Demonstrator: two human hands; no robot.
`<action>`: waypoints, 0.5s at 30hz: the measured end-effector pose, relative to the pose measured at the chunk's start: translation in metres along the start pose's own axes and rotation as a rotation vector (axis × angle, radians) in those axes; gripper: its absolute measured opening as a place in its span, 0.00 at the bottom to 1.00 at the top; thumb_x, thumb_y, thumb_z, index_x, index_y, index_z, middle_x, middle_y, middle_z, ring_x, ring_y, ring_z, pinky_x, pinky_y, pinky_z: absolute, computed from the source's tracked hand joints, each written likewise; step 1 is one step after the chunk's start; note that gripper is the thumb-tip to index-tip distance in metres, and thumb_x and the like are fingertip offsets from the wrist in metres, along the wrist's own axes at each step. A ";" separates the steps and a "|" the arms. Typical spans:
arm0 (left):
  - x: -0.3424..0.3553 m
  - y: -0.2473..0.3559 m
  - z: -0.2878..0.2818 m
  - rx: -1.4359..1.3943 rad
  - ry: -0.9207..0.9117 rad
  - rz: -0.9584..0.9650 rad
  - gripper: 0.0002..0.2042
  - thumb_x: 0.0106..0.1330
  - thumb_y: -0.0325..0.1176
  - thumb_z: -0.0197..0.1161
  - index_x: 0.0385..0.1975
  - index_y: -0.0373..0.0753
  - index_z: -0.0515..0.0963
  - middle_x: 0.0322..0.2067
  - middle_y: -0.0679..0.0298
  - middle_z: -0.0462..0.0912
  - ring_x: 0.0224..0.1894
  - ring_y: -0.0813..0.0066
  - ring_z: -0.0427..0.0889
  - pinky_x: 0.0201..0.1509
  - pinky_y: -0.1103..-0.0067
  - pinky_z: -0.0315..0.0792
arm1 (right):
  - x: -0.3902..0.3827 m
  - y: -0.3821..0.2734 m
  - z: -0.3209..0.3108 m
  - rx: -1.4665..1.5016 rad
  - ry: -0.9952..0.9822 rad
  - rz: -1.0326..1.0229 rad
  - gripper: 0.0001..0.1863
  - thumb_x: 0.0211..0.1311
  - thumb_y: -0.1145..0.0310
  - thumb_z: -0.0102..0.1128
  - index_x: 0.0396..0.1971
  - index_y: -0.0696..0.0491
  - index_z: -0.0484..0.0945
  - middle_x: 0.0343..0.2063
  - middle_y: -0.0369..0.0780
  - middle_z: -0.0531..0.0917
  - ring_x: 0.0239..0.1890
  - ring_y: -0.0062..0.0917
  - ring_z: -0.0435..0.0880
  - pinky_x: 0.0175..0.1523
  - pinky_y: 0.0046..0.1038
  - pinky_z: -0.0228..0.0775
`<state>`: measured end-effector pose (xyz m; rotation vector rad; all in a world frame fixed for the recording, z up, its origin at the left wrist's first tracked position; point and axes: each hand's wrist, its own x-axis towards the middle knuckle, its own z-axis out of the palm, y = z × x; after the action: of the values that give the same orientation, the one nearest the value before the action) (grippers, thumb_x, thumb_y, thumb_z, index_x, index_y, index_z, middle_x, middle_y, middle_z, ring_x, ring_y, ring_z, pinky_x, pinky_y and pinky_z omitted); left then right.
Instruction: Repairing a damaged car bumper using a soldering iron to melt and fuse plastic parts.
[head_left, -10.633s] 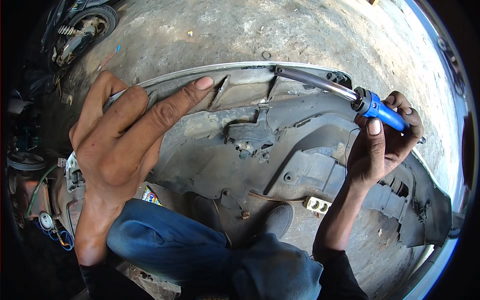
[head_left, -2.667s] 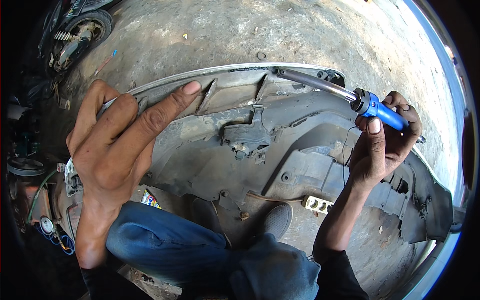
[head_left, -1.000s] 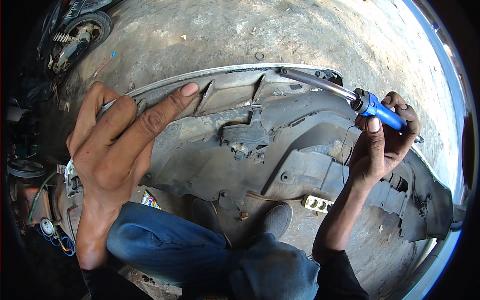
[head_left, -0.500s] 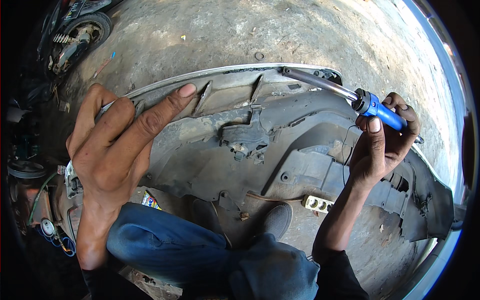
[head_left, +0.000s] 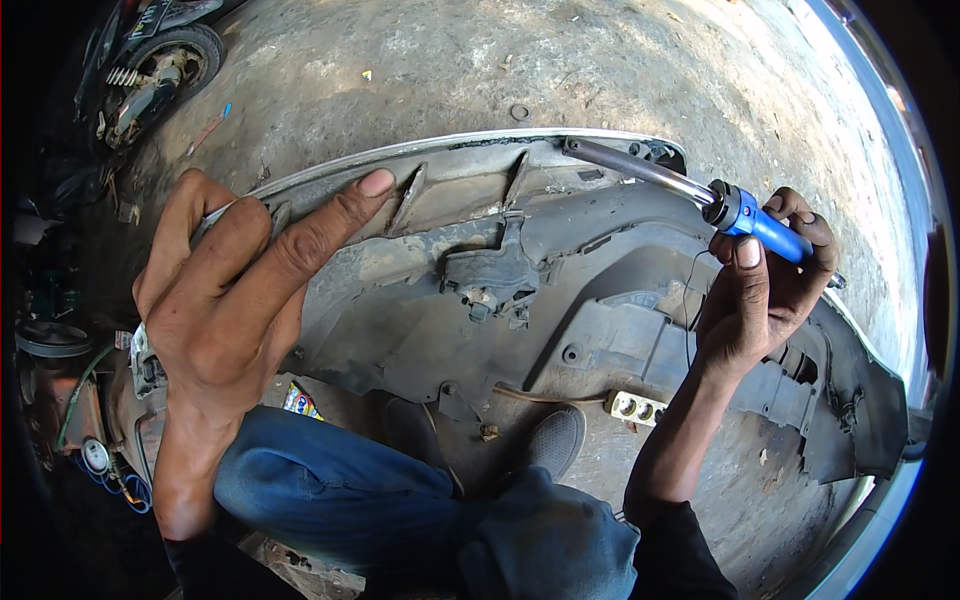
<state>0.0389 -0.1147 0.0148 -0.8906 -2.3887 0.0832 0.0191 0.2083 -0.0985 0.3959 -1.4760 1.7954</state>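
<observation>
A car bumper (head_left: 400, 340) lies with its dark, ribbed inner side up in front of me, and its rim is pale. My left hand (head_left: 225, 300) is at the bumper's left edge, with bent fingers over the rim and the forefinger stretched out along the inner side. Its thumb is hidden. In my right hand (head_left: 765, 270) is a soldering iron (head_left: 775, 232) with a blue handle and a metal shaft, held between thumb and fingers. The shaft points up and left, its dark flat tip appearing over the bumper's far rim. I cannot tell whether the tip touches.
A white power strip (head_left: 635, 407) lies near my right forearm, and a thin dark cord hangs beside my right wrist. My shoe (head_left: 557, 440) is at the bumper's near edge. A motorcycle (head_left: 155, 85) stands far left. A pressure gauge (head_left: 95, 456) and hoses are at left.
</observation>
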 end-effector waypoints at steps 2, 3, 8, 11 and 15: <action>0.001 0.000 0.000 0.001 0.004 0.003 0.26 0.43 0.21 0.71 0.48 0.46 0.88 0.21 0.66 0.53 0.25 0.69 0.58 0.27 0.73 0.58 | 0.001 0.000 -0.001 -0.003 0.001 -0.002 0.27 0.55 0.82 0.68 0.54 0.55 0.68 0.49 0.47 0.72 0.49 0.27 0.74 0.34 0.22 0.80; 0.001 0.000 -0.001 0.001 0.005 0.002 0.26 0.43 0.21 0.71 0.48 0.46 0.88 0.21 0.66 0.53 0.25 0.69 0.58 0.27 0.73 0.58 | 0.002 -0.001 -0.001 -0.001 -0.012 -0.002 0.27 0.55 0.82 0.68 0.54 0.55 0.68 0.49 0.48 0.72 0.49 0.27 0.74 0.34 0.22 0.80; 0.001 0.001 0.000 0.006 0.001 -0.005 0.26 0.43 0.20 0.71 0.47 0.45 0.88 0.20 0.66 0.53 0.25 0.69 0.58 0.27 0.73 0.58 | 0.002 0.000 -0.002 -0.004 -0.029 -0.002 0.27 0.55 0.83 0.68 0.54 0.55 0.68 0.49 0.48 0.72 0.48 0.26 0.74 0.34 0.22 0.80; 0.001 0.000 -0.001 0.002 -0.001 -0.001 0.26 0.43 0.20 0.71 0.48 0.46 0.88 0.20 0.66 0.53 0.25 0.69 0.59 0.27 0.73 0.58 | 0.002 0.001 -0.002 0.010 -0.016 0.009 0.27 0.55 0.83 0.68 0.54 0.55 0.68 0.49 0.48 0.72 0.47 0.25 0.75 0.34 0.22 0.79; 0.000 0.000 0.000 -0.003 0.007 -0.002 0.26 0.43 0.20 0.70 0.48 0.46 0.88 0.20 0.66 0.53 0.25 0.69 0.59 0.27 0.73 0.59 | 0.002 0.001 -0.003 0.011 -0.028 0.010 0.27 0.55 0.84 0.68 0.54 0.55 0.68 0.50 0.48 0.73 0.48 0.25 0.74 0.34 0.22 0.79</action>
<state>0.0387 -0.1142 0.0147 -0.8888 -2.3833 0.0757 0.0177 0.2119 -0.0993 0.4214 -1.4901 1.8131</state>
